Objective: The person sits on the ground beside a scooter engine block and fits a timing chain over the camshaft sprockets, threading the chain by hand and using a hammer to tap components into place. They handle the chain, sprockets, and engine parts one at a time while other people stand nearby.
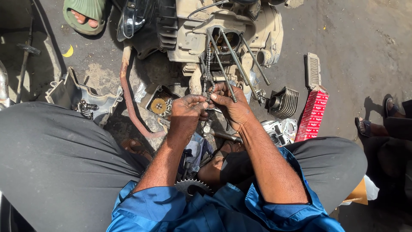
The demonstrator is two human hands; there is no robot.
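Below the engine block (223, 34), timing chain (207, 68) running straight toward it, lower end pinched by left hand (185, 114) and right hand (231, 107).

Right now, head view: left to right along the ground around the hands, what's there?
Grey engine cover → brass gear → left hand → right hand, both on the chain → finned cylinder → red box.

Box (313, 112) right of engine (223, 30) – ground
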